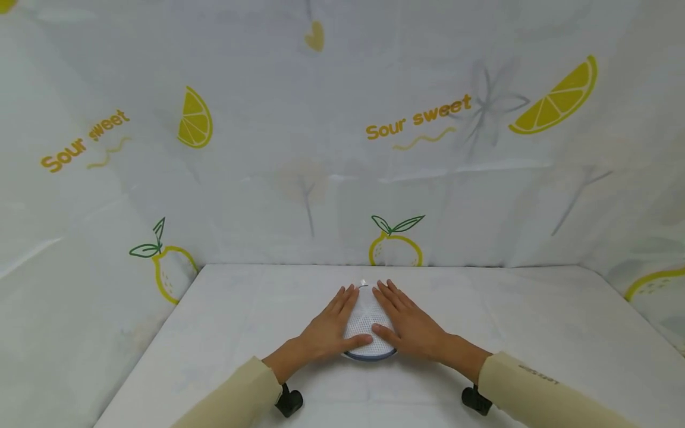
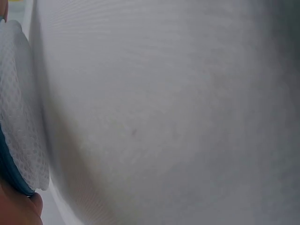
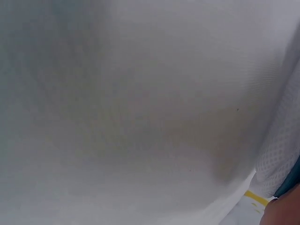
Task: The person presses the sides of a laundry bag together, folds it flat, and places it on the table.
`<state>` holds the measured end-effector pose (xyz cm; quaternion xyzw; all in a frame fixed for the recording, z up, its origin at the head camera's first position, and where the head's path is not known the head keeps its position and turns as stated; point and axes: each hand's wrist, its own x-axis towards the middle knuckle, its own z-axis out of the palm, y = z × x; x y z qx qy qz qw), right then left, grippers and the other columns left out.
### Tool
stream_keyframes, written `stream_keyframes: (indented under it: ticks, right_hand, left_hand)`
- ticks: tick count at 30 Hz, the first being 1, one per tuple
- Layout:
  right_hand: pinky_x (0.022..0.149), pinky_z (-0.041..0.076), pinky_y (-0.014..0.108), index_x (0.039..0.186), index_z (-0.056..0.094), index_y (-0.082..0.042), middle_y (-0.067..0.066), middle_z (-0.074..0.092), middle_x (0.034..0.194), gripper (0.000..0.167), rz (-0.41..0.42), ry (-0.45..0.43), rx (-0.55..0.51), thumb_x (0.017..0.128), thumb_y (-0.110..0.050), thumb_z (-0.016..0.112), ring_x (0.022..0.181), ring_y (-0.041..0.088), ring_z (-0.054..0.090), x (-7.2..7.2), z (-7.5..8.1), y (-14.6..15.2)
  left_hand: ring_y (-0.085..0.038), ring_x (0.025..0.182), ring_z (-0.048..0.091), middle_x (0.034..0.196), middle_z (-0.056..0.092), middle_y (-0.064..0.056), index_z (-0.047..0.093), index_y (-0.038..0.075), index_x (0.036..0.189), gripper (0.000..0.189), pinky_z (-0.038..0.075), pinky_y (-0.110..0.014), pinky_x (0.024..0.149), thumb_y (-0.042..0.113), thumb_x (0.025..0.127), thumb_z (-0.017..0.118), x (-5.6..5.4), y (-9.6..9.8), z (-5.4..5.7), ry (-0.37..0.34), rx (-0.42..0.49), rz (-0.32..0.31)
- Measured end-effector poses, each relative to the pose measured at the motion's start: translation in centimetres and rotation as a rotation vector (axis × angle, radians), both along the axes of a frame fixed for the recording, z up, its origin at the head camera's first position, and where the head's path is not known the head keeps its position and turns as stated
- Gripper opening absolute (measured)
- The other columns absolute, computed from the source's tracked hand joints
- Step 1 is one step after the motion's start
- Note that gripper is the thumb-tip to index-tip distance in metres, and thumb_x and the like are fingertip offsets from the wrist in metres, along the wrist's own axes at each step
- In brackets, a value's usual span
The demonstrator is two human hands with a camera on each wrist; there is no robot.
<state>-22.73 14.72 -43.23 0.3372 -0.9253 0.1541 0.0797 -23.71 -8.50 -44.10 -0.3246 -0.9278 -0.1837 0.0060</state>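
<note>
A white mesh laundry bag (image 1: 367, 315) with a blue band along its near edge lies on the white-covered table between the two hands. The left hand (image 1: 333, 326) rests on its left side, fingers straight and pointing away, thumb reaching across the near part. Mirroring it, the right hand (image 1: 416, 327) lies on the right side with fingers extended and thumb on the mesh. At the far tip a small clear tab shows. In the left wrist view the bag (image 2: 21, 108) looks thick and puffed, its blue band beside the thumb. The right wrist view catches only the bag's edge (image 3: 279, 164).
White cloth covers the table (image 1: 257, 303). Behind and at both sides hangs a white sheet (image 1: 299, 196) printed with lemons and lettering. A small black device (image 1: 289, 402) sits under the left wrist, another (image 1: 476, 400) under the right.
</note>
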Motion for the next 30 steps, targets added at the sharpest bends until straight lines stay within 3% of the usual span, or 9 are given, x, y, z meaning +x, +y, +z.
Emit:
stream_keyframes:
  ticks: [7, 19, 30]
  right_hand:
    - [0.112, 0.019, 0.048, 0.15, 0.021, 0.002, 0.016, 0.015, 0.157, 0.073, 0.011, 0.028, 0.015, 0.1, -0.048, 0.04, 0.144, 0.034, 0.009, 0.2, -0.5, -0.1]
    - [0.112, 0.017, 0.049, 0.15, 0.016, 0.005, 0.02, 0.011, 0.157, 0.074, 0.036, -0.003, 0.034, 0.102, -0.047, 0.037, 0.144, 0.036, 0.004, -0.1, -1.1, -0.3]
    - [0.111, 0.019, 0.051, 0.149, 0.017, 0.007, 0.023, 0.012, 0.156, 0.074, 0.046, 0.023, 0.054, 0.102, -0.047, 0.036, 0.143, 0.039, 0.006, 0.0, -1.4, -0.2]
  left_hand:
    - [-0.029, 0.145, 0.005, 0.159, 0.008, -0.013, 0.008, 0.003, 0.153, 0.098, 0.02, -0.042, 0.113, 0.071, 0.09, 0.038, 0.2, 0.1, -0.3, -0.005, -0.027, 0.002]
    - [-0.028, 0.145, 0.003, 0.159, 0.006, -0.014, 0.007, 0.001, 0.152, 0.099, 0.017, -0.04, 0.114, 0.072, 0.09, 0.036, 0.2, 0.2, -0.4, -0.005, -0.072, 0.019]
    - [-0.03, 0.145, 0.003, 0.159, 0.005, -0.015, 0.005, -0.001, 0.152, 0.1, 0.017, -0.041, 0.114, 0.073, 0.09, 0.032, 0.2, 0.4, -1.1, 0.027, -0.093, 0.008]
